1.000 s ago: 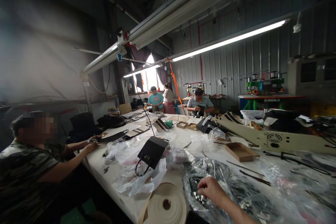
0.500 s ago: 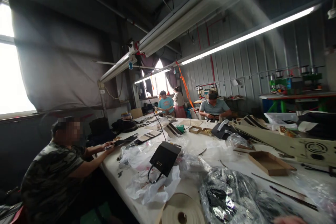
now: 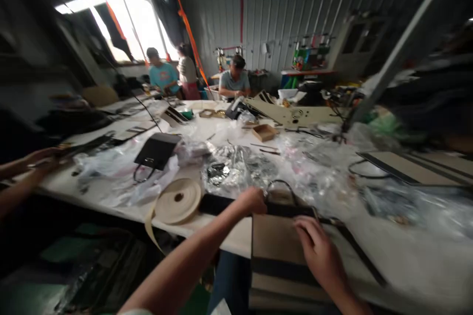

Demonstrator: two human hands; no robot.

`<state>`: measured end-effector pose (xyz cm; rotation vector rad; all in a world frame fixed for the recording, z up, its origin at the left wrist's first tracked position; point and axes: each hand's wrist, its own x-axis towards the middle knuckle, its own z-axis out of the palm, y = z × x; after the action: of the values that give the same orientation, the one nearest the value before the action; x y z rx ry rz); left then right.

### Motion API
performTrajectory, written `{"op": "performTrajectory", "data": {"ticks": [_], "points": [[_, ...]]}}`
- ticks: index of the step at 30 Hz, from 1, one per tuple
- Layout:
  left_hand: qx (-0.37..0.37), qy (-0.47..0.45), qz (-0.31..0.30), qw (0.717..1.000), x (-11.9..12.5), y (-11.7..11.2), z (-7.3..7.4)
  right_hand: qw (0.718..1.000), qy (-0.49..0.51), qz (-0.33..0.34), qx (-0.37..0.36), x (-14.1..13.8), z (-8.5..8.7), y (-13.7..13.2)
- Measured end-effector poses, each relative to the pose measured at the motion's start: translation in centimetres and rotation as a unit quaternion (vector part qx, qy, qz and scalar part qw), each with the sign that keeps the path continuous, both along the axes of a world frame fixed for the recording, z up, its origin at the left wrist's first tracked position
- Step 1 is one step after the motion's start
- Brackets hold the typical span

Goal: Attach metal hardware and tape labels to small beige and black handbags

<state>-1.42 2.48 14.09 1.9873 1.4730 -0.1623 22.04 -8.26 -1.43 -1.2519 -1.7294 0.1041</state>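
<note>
In front of me a taupe bag panel [image 3: 279,238] with dark stripes hangs over the table's front edge, partly across my lap. A black looped handle [image 3: 283,184] rises at its far dark edge. My left hand [image 3: 253,200] is closed at the panel's far left corner, beside the handle; its fingertips are hidden. Lying on the panel's right part, my right hand [image 3: 316,238] has its fingers loosely bent and apart. A narrow black strap [image 3: 362,253] runs along the table to the right of it. Motion blur softens both hands.
Left of my forearm lies a roll of beige tape [image 3: 178,201], its end hanging over the edge. Beyond are a black handbag [image 3: 158,150], crumpled clear plastic [image 3: 240,170] and a cardboard tray [image 3: 264,132]. A co-worker's arms [image 3: 27,170] reach in from the left; other people sit farther back.
My view has swung right and down. Both my hands and the striped panel are now in sight; before, only a bit of a hand showed at the bottom right.
</note>
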Motion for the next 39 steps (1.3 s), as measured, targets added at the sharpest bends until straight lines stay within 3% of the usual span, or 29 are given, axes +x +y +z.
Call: {"op": "performTrajectory", "data": {"ticks": [3,6,9,15,18,20,23,26,32,37,39], "points": [[-0.007,0.065,-0.045,0.997,2.5,1.4,-1.4,0.996,0.035,0.004,-0.078,0.4,0.9,-1.0],[0.014,0.092,-0.074,0.993,3.3,2.4,-1.3,0.993,0.054,0.002,-0.101,-0.3,1.2,-0.2],[0.056,0.099,-0.068,0.991,3.7,2.6,-1.6,0.993,0.062,0.002,-0.102,-0.6,1.2,-0.2],[0.087,0.077,-0.026,0.993,3.2,2.8,-4.1,0.994,0.045,0.008,-0.100,-0.8,0.9,-0.9],[0.179,0.082,-0.039,0.980,2.6,3.0,-4.0,0.995,0.029,-0.003,-0.096,-1.1,0.7,-0.7],[0.221,0.045,-0.094,0.970,2.6,3.3,-3.6,0.995,0.022,-0.012,-0.094,-1.3,0.5,-0.7],[0.119,-0.002,-0.211,0.970,3.8,3.9,-3.1,0.996,0.012,-0.020,-0.092,-1.4,0.1,-0.7],[0.048,0.040,-0.262,0.963,5.6,4.9,-2.7,0.996,-0.001,-0.026,-0.085,-1.4,-0.2,-0.8],[-0.027,0.065,-0.271,0.960,7.7,6.6,-1.1,0.997,-0.012,-0.021,-0.075,-1.9,0.2,-0.7],[-0.051,0.064,-0.259,0.962,9.4,6.0,-0.2,0.997,-0.009,-0.028,-0.074,-1.1,0.4,-1.2],[-0.048,0.067,-0.238,0.968,8.8,5.5,1.1,0.998,0.002,-0.023,-0.058,-1.1,0.2,-1.2]]}}
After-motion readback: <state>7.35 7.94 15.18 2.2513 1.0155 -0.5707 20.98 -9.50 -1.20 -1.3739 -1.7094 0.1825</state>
